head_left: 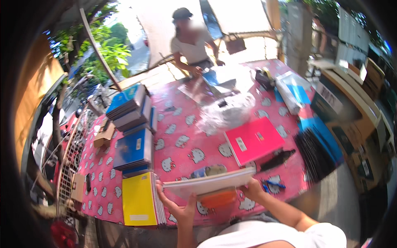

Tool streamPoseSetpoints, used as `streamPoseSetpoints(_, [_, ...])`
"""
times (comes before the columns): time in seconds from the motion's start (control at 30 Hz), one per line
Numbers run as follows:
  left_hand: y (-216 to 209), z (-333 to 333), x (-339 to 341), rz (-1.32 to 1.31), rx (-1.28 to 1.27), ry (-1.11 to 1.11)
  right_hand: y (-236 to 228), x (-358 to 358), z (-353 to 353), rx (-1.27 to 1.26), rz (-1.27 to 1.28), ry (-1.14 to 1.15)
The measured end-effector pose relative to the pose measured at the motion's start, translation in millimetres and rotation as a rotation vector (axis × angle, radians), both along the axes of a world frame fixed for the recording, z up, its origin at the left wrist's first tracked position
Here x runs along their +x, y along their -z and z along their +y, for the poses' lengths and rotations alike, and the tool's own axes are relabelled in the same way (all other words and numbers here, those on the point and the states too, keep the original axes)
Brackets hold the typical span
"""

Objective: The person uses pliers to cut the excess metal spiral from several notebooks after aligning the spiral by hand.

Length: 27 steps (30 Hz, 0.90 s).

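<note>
Both my hands hold a pale, thick notebook (211,182), tilted nearly edge-on above the near side of the table. My left hand (182,210) grips its left end, thumb apart from the fingers. At its right end is my right hand (253,191), fingers closed around the corner. Under it an orange object (217,199) shows in part. A stack topped by a yellow spiral notebook (138,198) lies beside my left hand. Blue pens (273,185) lie to the right of my right hand, and a bright pink notebook (254,140) lies beyond.
Stacks of blue notebooks (133,145) line the left side. Crumpled clear plastic (229,110) lies mid-table; a person (193,45) stands across. Dark blue folders or notebooks (318,151) fan out at the right edge, near cardboard boxes (351,97). A phone (88,182) lies far left.
</note>
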<state>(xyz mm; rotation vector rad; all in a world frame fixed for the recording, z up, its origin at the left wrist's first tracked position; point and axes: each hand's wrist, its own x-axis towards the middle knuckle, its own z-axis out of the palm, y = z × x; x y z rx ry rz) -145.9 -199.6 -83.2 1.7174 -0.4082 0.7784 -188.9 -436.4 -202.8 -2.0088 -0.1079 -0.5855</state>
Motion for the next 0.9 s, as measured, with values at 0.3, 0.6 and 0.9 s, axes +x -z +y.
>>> streamPoseSetpoints(0.3, [-5, -69, -10, -0.015, 1.050, 0.274, 23, -26, -15, -0.356, 0.158, -0.043])
streamPoseSetpoints(0.6, [-5, -83, -4, -0.160, 0.666, 0.289, 14, 0, -286, -0.602, 0.613, 1.034])
streamPoseSetpoints(0.9, [0, -95, -4, 0.023, 0.626, 0.310, -2, -8, -284, -0.578, 0.267, 0.955])
